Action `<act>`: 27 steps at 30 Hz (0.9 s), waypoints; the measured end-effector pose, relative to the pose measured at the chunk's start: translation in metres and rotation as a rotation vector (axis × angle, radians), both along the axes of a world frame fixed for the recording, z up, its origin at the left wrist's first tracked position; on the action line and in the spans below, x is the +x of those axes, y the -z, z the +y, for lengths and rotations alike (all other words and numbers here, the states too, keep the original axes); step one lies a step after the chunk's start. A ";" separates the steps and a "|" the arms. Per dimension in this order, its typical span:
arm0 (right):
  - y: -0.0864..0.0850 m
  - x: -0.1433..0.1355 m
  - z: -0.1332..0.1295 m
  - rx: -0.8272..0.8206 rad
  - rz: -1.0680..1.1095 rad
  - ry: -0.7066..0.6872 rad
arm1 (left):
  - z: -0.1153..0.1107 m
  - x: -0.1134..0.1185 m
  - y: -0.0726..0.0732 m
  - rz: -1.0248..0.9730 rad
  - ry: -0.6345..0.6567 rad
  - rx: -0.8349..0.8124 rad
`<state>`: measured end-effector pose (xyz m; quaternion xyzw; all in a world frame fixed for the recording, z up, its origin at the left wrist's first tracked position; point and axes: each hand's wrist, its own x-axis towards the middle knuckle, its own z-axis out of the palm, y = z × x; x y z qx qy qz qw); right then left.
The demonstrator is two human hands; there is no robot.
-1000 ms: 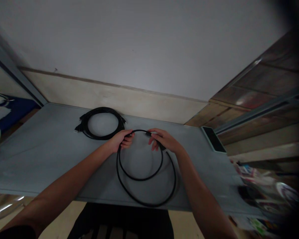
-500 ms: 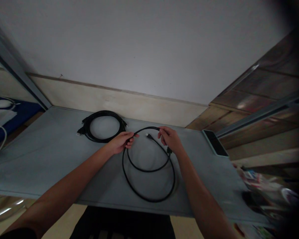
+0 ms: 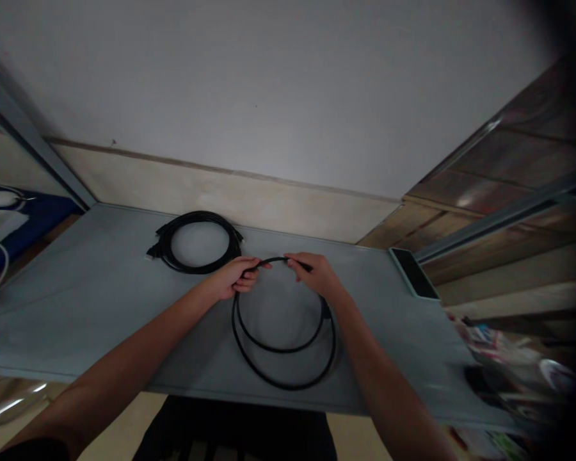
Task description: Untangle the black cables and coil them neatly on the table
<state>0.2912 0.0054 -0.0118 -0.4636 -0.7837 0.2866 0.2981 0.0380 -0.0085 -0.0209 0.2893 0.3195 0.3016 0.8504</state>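
A black cable (image 3: 288,388) hangs in loose loops between my hands, its lower curves over the grey table. My left hand (image 3: 239,276) pinches the cable at the upper left of the loops. At the upper right, my right hand (image 3: 311,271) is closed on the same cable, with a short arc stretched between the two hands. A dark connector (image 3: 326,310) shows below my right wrist. Left of my left hand lies a second, coiled black cable (image 3: 199,215) with its plugs sticking out at the left side.
The grey table (image 3: 100,307) runs up to a pale wall (image 3: 249,96). A phone (image 3: 414,274) lies near the table's right edge. Blurred clutter (image 3: 509,365) stands at the far right. A white cord (image 3: 2,269) hangs at the far left beside a blue surface.
My right hand has moved left, closer to my left hand, and the arc between them is shorter. The cable's loose plug, visible earlier between the hands, no longer shows there.
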 end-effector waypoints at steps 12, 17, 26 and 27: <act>0.002 0.012 0.016 0.180 0.031 0.434 | 0.004 0.001 0.003 -0.020 -0.087 0.036; 0.002 0.015 0.014 0.049 -0.038 0.306 | 0.006 -0.002 0.003 -0.002 -0.123 0.030; 0.017 0.002 0.011 -0.231 0.161 0.016 | 0.009 -0.010 -0.003 0.104 -0.104 0.065; 0.017 0.001 0.010 -0.215 0.155 0.021 | 0.009 -0.011 -0.003 0.109 -0.086 0.074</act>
